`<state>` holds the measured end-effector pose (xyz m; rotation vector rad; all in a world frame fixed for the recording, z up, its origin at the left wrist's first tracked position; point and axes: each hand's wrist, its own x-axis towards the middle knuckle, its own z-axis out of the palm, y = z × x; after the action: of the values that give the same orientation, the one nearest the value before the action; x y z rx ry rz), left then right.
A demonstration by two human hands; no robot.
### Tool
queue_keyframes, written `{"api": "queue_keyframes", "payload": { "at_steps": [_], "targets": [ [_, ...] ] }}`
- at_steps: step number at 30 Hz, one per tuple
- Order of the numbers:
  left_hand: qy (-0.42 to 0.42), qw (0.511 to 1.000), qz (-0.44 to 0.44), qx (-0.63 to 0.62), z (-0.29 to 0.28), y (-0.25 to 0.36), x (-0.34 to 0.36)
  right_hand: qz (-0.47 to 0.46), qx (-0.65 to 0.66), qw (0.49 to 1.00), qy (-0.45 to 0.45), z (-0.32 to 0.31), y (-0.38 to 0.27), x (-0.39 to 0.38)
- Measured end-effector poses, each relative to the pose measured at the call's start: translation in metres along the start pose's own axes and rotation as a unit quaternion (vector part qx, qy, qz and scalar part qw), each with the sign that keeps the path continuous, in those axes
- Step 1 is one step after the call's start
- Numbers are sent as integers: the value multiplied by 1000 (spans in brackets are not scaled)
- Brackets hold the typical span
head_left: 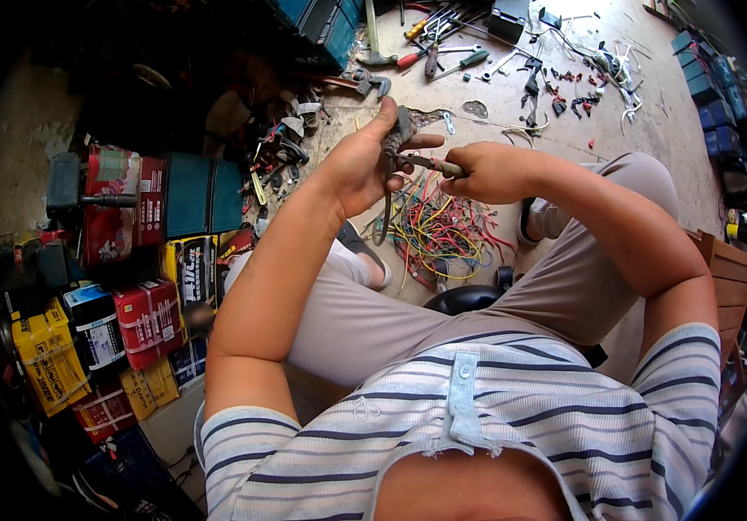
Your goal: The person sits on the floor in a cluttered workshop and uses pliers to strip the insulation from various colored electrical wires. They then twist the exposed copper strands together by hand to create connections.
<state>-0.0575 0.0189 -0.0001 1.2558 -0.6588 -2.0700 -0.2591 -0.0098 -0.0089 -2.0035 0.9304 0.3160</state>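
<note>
Left hand [358, 167] grasps dark part [399, 128]; right hand [488, 172] clenched round thin tool [449, 168], tip toward part. Best: short strokes, tip clear of left hand.

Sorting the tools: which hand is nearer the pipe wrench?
Left. The left hand is just below the pipe wrench in the picture; the right hand is farther away, lower and rightward.

Bare arms [269, 269] bent at the elbows, left hand [363, 165] half-curled, right hand [486, 172] in a tighter curl.
</note>
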Motion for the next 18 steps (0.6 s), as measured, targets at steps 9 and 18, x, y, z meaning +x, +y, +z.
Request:
{"api": "queue_keyframes", "payload": {
  "at_steps": [9, 18],
  "targets": [
    [0, 1000, -17, -1, 7, -1, 0, -12, 13, 1000, -2, 1, 2, -2],
    [5, 999, -22, 24, 3, -5, 5, -13, -23, 1000, 5, -2, -4, -4]
  ]
}}
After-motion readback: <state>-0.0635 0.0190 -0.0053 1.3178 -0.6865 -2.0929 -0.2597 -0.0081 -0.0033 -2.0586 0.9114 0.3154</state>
